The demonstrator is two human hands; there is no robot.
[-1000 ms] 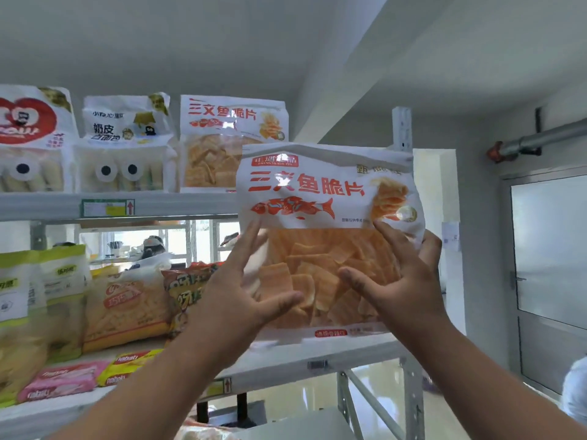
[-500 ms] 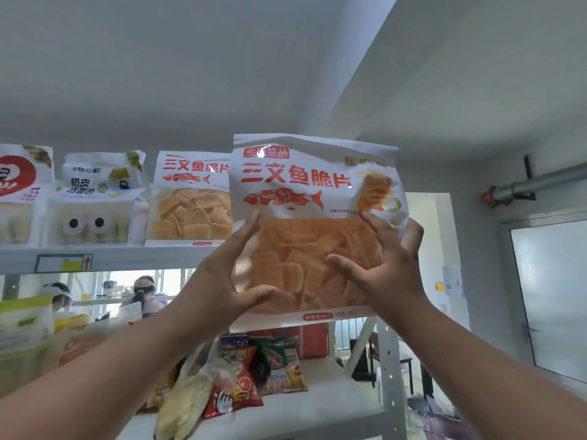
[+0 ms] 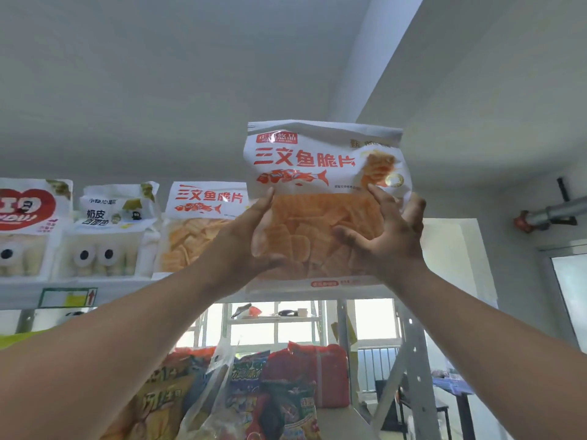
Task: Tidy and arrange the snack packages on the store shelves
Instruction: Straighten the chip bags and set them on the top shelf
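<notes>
Two bare forearms, left hand (image 3: 251,236), right hand (image 3: 386,239), no sleeves visible

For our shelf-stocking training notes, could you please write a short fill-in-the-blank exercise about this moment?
1. The held bag shows a red ____ under its title.
2. The bag is held by ____ hands, left hand and right hand.
3. A matching bag stands on the top shelf, to the ____ of the held one.

Missing words: fish; two; left
</notes>
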